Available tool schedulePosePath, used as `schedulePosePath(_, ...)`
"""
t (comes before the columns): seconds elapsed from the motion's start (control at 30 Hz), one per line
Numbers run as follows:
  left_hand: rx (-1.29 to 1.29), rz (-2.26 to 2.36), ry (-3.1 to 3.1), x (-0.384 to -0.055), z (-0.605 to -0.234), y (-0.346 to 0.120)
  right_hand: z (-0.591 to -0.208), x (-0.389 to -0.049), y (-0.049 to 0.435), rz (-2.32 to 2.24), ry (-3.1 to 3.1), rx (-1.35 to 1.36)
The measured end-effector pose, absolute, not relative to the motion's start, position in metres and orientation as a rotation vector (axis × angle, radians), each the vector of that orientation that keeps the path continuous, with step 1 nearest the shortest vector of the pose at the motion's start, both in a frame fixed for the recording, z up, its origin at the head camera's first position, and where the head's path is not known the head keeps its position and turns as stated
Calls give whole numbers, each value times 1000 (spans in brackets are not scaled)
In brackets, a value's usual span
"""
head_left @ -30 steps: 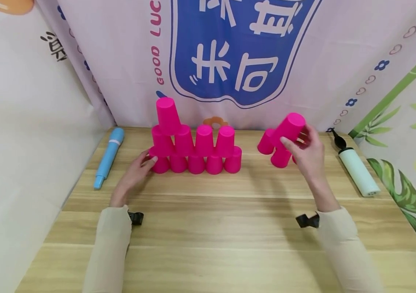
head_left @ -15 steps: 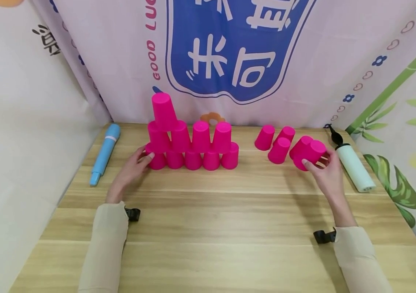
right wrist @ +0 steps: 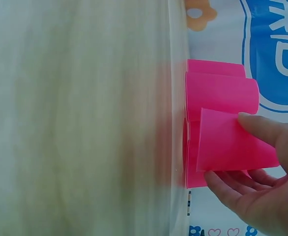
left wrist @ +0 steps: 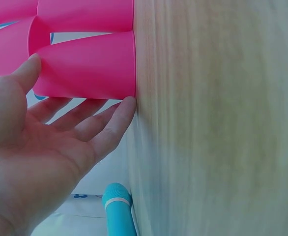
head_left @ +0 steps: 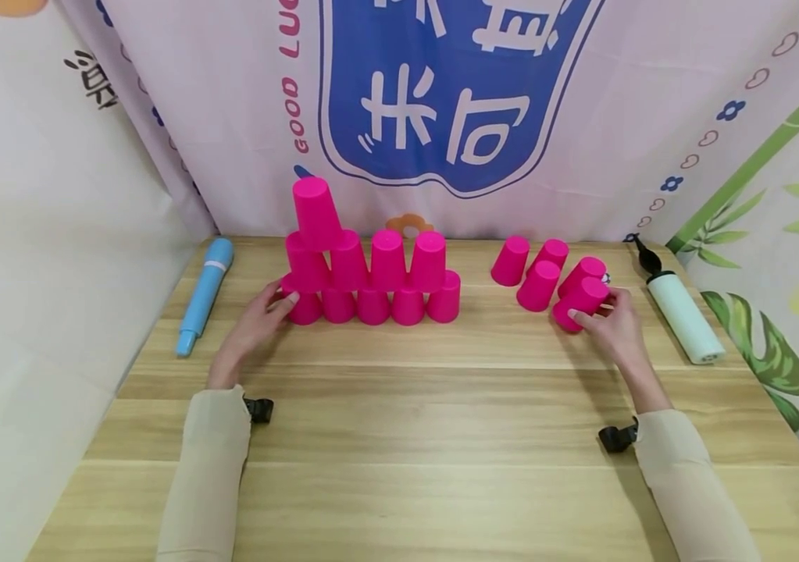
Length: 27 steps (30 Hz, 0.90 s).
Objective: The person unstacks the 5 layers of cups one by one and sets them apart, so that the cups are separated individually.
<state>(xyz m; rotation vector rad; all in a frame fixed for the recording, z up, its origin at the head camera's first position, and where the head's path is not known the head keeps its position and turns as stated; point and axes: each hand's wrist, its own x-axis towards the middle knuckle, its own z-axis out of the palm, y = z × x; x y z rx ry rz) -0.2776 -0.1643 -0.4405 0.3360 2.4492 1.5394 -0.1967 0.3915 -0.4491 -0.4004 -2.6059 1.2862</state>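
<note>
The right hand (head_left: 617, 332) grips a tilted pink cup (head_left: 580, 303), its rim on the table (head_left: 399, 437); three loose cups (head_left: 538, 269) stand just beyond the fingertips. The left hand (head_left: 255, 328) rests relaxed, fingers straight, against the pyramid (head_left: 371, 265)'s end cup. Five, four and one cups are stacked; upper tiers remain unfinished.

15 pink cups (head_left: 388, 261); 1 blue tube (head_left: 205, 295); 1 white pump (head_left: 682, 322)

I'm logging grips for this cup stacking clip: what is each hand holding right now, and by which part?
The right hand grips a tilted pink cup around its side wall. The left hand holds nothing; its straight fingers touch the pyramid's bottom-left cup.
</note>
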Motion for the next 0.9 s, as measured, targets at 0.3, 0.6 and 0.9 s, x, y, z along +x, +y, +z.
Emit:
schedulePosePath(0.3, 350, 1525, 2450, -265, -424, -159, -453, -202, 394, 1260, -2646, -398)
schedulePosePath(0.6, 317, 1545, 2453, -278, -446, -170, -457, -206, 393, 1259, -2669, -359)
schedulePosePath(0.9, 336, 1557, 2486, -284, -459, -172, -426, -183, 376, 1112, -2566, -285)
